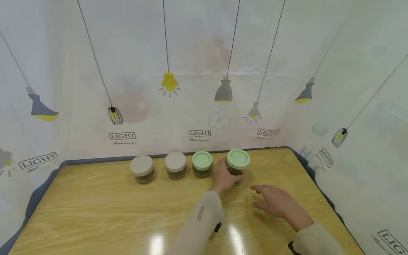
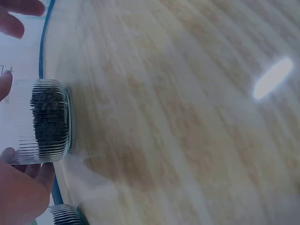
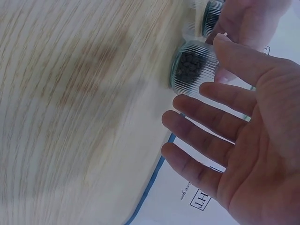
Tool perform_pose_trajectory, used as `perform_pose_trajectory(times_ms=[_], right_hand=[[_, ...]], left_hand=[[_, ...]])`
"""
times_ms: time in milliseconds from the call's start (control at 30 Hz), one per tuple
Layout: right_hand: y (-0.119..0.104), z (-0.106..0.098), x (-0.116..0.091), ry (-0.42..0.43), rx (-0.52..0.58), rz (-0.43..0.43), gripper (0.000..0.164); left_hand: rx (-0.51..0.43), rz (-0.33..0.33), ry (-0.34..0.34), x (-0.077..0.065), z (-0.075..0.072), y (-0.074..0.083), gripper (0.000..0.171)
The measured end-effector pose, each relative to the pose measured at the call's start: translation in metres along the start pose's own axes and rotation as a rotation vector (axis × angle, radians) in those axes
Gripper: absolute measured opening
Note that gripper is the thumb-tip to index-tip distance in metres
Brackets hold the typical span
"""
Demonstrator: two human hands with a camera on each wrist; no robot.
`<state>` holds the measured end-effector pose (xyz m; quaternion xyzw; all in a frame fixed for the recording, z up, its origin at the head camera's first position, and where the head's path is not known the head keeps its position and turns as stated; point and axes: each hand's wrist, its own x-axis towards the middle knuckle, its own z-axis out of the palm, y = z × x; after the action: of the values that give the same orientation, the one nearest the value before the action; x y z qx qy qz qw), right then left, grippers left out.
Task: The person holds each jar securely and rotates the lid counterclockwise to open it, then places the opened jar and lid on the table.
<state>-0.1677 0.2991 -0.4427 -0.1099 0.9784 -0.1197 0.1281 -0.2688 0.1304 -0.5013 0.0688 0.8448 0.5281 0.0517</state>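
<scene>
My left hand (image 1: 224,179) holds the rightmost glass jar (image 1: 238,159), which has a pale green lid. Its thumb lies across the front, and the fingers reach round the jar's left side. In the left wrist view, the ribbed glass (image 2: 61,123) shows dark, small-grained contents standing on the wood. My right hand (image 1: 276,201) is in the air to the right of that jar and a little nearer. Its fingers (image 3: 206,115) are spread and nearly straight in the right wrist view, with nothing held. Just left of my left hand stands a second green-lidded jar (image 1: 202,163).
Two jars with whitish lids, one at the far left (image 1: 142,168) and one beside it (image 1: 175,164), stand in the same row. The wooden tabletop (image 1: 111,209) ends at a dark blue edging (image 1: 105,160) below a lamp-printed backdrop (image 1: 191,106).
</scene>
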Motion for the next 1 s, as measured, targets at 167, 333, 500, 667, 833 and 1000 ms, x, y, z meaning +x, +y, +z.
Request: perform_pose_trajectory(times_ms=[167, 333, 500, 667, 833, 1000], right_hand=[[-0.007, -0.006, -0.002, 0.006, -0.007, -0.005, 0.06], [-0.007, -0.007, -0.002, -0.012, -0.001, 0.013, 0.063], [-0.005, -0.007, 0.001, -0.022, -0.003, 0.018, 0.063], [-0.012, -0.009, 0.004, -0.022, -0.001, -0.014, 0.064], [-0.025, -0.013, 0.006, -0.022, -0.009, -0.047, 0.065], [-0.038, -0.014, 0.007, -0.031, 0.001, -0.074, 0.065]], left_hand=[[0.059, 0.074, 0.007, -0.007, -0.008, -0.01, 0.085], [0.051, 0.12, -0.025, -0.021, -0.022, -0.018, 0.082], [0.031, 0.17, -0.08, -0.032, -0.044, -0.023, 0.084], [0.056, 0.192, -0.097, -0.048, -0.072, -0.028, 0.089], [0.069, 0.174, -0.096, -0.067, -0.094, -0.039, 0.09], [0.027, 0.155, -0.119, -0.086, -0.111, -0.048, 0.087]])
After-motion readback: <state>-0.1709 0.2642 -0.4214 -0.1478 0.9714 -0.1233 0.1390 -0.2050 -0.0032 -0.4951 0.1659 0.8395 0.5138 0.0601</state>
